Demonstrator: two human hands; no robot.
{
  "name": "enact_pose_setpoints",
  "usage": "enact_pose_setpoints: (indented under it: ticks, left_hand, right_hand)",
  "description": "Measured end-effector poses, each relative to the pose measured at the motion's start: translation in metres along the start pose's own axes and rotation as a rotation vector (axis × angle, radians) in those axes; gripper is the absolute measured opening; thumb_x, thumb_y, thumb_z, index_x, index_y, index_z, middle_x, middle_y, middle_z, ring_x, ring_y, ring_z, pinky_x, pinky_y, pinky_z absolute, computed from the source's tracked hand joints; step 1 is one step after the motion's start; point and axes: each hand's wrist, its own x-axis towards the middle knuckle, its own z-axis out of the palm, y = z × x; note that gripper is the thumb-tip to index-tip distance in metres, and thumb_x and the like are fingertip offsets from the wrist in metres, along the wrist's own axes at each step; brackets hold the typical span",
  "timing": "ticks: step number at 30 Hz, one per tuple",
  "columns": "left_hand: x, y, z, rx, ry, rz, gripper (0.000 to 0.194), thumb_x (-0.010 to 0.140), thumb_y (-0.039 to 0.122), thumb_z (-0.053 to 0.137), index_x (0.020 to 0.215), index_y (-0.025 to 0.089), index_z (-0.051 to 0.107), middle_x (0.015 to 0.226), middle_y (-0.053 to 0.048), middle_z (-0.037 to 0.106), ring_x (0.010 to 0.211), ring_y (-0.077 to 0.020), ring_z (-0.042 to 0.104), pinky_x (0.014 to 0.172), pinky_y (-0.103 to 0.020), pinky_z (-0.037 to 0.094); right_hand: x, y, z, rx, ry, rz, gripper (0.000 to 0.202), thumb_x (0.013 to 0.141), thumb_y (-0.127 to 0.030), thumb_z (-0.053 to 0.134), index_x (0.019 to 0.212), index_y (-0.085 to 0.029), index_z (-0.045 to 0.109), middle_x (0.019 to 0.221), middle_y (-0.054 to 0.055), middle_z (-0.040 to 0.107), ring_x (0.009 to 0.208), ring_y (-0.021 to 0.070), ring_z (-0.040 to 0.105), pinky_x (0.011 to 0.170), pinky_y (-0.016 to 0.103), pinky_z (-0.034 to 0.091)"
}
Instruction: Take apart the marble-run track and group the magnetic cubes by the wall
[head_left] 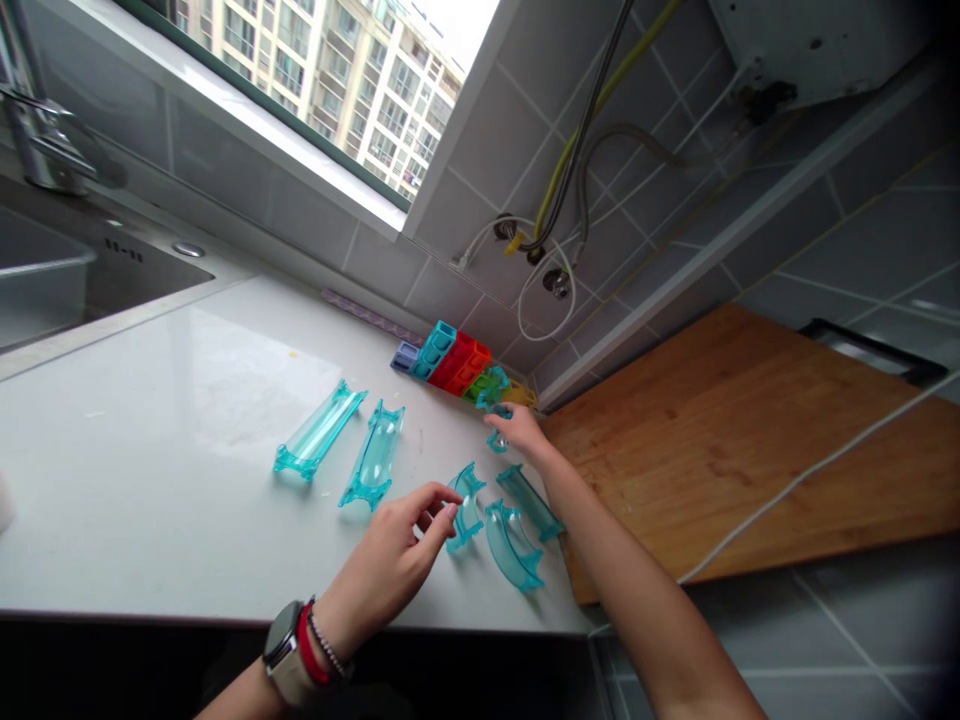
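My left hand (pixel 405 545) hovers over the front of the white counter with fingers curled and a gap between thumb and fingertips, nothing in it. A curved clear teal piece (pixel 467 508) lies just beyond its fingertips. Further back, my right hand (pixel 519 428) is closed on a small clear teal piece (pixel 496 440), beside the coloured blocks. Another curved teal piece (pixel 514 548) and a straight teal trough (pixel 531 502) lie between my arms. Two longer teal troughs (pixel 321 430) (pixel 375 455) rest on the counter to the left of my left hand.
Red blocks (pixel 459 362), with teal, green and yellow ones, stand against the tiled wall. A wooden board (pixel 750 450) lies at the right, crossed by a white cable (pixel 795 482). The sink (pixel 142 275) is at the left; the counter's front edge (pixel 187 618) is near.
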Motion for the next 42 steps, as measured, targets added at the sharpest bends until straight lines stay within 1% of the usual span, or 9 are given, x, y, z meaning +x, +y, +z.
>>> enact_pose_setpoints:
  ticks: [6,8,11,14,19,24,29,33,42]
  left_hand:
    - [-0.001,0.008,-0.007,-0.307,0.042,-0.088,0.055,0.090,0.050,0.067,0.138,0.025,0.057,0.132,-0.014,0.065,0.109,-0.0271,0.068,0.077,-0.032,0.058]
    - [-0.001,0.010,-0.009,-0.421,0.067,-0.111,0.064,0.087,0.051,0.070,0.143,0.027,0.053,0.144,-0.014,0.057,0.122,-0.0306,0.062,0.085,-0.036,0.059]
    - [-0.003,0.010,-0.010,-0.594,0.073,-0.190,0.066,0.086,0.054,0.071,0.142,0.025,0.055,0.153,-0.014,0.049,0.130,-0.0349,0.056,0.088,-0.042,0.060]
    - [-0.004,0.007,-0.012,-0.717,0.065,-0.245,0.060,0.087,0.054,0.071,0.136,0.023,0.059,0.150,-0.014,0.052,0.126,-0.0338,0.060,0.088,-0.044,0.061]
    - [-0.003,0.003,-0.016,-0.779,0.075,-0.242,0.050,0.088,0.052,0.071,0.125,0.019,0.061,0.136,-0.015,0.063,0.108,-0.0285,0.071,0.087,-0.041,0.061]
    - [-0.002,0.007,-0.017,-0.763,0.144,-0.224,0.049,0.091,0.047,0.069,0.130,0.022,0.055,0.139,-0.015,0.061,0.112,-0.0310,0.069,0.076,-0.040,0.064]
    - [-0.003,0.011,-0.017,-0.800,0.148,-0.266,0.037,0.095,0.042,0.063,0.120,0.016,0.057,0.134,-0.018,0.065,0.101,-0.0245,0.070,0.069,-0.031,0.060]
    - [-0.003,0.008,-0.018,-0.888,0.178,-0.302,0.035,0.098,0.038,0.058,0.122,0.013,0.064,0.120,-0.017,0.071,0.083,-0.0155,0.067,0.067,-0.025,0.055]
    - [-0.003,0.001,-0.006,-1.021,0.078,-0.184,0.026,0.087,0.040,0.072,0.086,0.014,0.072,0.116,-0.013,0.073,0.101,-0.0261,0.069,0.090,-0.038,0.054]
  right_hand:
    - [-0.086,-0.068,-0.017,0.684,-0.225,-0.158,0.044,0.085,-0.050,0.069,0.115,-0.018,0.066,0.099,0.005,0.071,0.080,0.0160,0.067,0.066,0.026,0.057]
    - [-0.113,-0.084,-0.010,0.657,-0.249,-0.214,0.048,0.086,-0.051,0.071,0.122,-0.020,0.065,0.100,0.005,0.071,0.084,0.0176,0.068,0.070,0.028,0.058]
    - [-0.135,-0.094,0.008,0.434,-0.088,-0.289,0.052,0.087,-0.049,0.071,0.131,-0.021,0.064,0.107,0.007,0.071,0.098,0.0227,0.068,0.084,0.035,0.059]
    - [-0.144,-0.096,0.022,0.253,0.051,-0.395,0.055,0.092,-0.045,0.067,0.141,-0.022,0.058,0.119,0.011,0.068,0.109,0.0257,0.065,0.090,0.037,0.058]
    - [-0.156,-0.101,0.022,0.185,0.104,-0.503,0.048,0.097,-0.040,0.060,0.141,-0.022,0.059,0.117,0.010,0.068,0.106,0.0231,0.067,0.094,0.035,0.057]
    - [-0.161,-0.102,0.019,0.459,0.117,-0.334,0.043,0.096,-0.047,0.061,0.130,-0.021,0.064,0.113,0.010,0.071,0.096,0.0224,0.070,0.076,0.031,0.061]
    - [-0.158,-0.092,0.008,0.757,0.111,-0.181,0.039,0.097,-0.050,0.057,0.118,-0.018,0.064,0.090,0.006,0.070,0.075,0.0177,0.068,0.064,0.028,0.059]
    - [-0.164,-0.083,-0.007,0.799,-0.019,-0.195,0.029,0.093,-0.046,0.066,0.088,-0.018,0.066,0.076,0.000,0.062,0.065,0.0126,0.057,0.061,0.024,0.051]
    - [-0.190,-0.075,0.001,0.950,-0.336,-0.180,0.029,0.096,-0.046,0.063,0.091,-0.020,0.073,0.087,0.004,0.066,0.081,0.0158,0.057,0.080,0.029,0.045]
